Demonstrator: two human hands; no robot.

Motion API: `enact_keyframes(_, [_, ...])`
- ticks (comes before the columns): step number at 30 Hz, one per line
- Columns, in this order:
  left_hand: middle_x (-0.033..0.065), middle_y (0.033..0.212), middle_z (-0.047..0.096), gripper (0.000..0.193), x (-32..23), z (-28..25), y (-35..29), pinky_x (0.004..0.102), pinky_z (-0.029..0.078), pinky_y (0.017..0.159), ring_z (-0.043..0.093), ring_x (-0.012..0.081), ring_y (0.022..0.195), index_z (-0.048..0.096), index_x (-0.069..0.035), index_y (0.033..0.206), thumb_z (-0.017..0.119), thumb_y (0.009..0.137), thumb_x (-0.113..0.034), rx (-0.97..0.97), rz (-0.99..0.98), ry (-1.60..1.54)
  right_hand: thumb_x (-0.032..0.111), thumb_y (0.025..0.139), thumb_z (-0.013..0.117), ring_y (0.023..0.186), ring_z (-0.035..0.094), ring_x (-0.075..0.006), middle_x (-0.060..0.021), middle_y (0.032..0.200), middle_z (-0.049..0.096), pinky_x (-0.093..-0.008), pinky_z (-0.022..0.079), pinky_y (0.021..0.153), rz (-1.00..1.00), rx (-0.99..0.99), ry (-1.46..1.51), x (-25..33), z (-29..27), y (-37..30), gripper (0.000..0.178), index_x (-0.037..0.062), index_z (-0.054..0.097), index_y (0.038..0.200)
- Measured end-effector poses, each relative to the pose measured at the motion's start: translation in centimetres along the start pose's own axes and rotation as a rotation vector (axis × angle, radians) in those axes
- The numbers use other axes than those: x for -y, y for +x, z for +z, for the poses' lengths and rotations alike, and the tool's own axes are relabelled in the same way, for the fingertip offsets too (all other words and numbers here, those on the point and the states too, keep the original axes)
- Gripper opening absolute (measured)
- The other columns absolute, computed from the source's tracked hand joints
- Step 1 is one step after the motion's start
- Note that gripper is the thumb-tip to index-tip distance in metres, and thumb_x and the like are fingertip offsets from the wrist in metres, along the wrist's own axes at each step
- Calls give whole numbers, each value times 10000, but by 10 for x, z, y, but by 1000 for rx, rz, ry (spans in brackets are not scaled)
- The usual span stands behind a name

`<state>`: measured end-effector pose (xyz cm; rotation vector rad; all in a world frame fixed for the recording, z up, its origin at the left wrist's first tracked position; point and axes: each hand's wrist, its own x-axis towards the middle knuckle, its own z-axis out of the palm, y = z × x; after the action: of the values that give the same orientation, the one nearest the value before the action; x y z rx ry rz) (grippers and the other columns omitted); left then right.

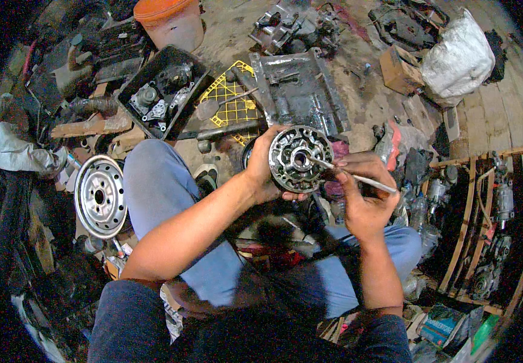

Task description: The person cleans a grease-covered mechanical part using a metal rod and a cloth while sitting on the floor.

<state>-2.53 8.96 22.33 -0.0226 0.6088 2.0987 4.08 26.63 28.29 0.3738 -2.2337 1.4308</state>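
Observation:
My left hand (263,166) is wrapped round the side of a round metal machine part (289,142), with its face of slots and holes turned up toward me. At the centre of that face is a ringed bore. My right hand (369,196) grips a thin, pale, rod-shaped tool (370,182); its kind I cannot make out. The tool's tip lies over the part's face, just beside the bore. Both hands are above my bent legs, and the underside of the part is mostly hidden.
A steel wheel rim (100,196) leans by my left knee. Ahead are a black tray of metal parts (129,100), a yellow grid (243,112), an oily metal pan (301,91) and an orange-rimmed bucket (180,30). A white sack (460,60) and cardboard box (399,69) stand far right.

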Motion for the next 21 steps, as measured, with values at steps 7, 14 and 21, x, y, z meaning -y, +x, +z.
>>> enact_keyframes(7, [214,824,685,742,9,13,5,396,466,369,610,361,524,664,-59,1112,251,925,-647,-342,-167,-35,-45,793,730,828,684,-243,-104,884,730,-349,531,777,125,56,-49,0,-8,1,128,9,723,909])
enact_keyframes(14, [172,847,681,679,12,-10,8,439,508,433,617,353,563,656,-112,1099,272,930,-646,-48,-290,-128,-16,818,715,808,673,-260,-117,909,724,-350,522,753,7,183,-109,1,-4,4,121,20,726,933])
enact_keyframes(21, [146,937,717,596,20,-28,15,401,564,507,676,283,681,635,-71,1195,320,979,-528,76,-168,-50,-16,815,709,778,665,-286,-119,868,717,-366,516,722,-62,217,-156,3,1,7,92,15,717,901])
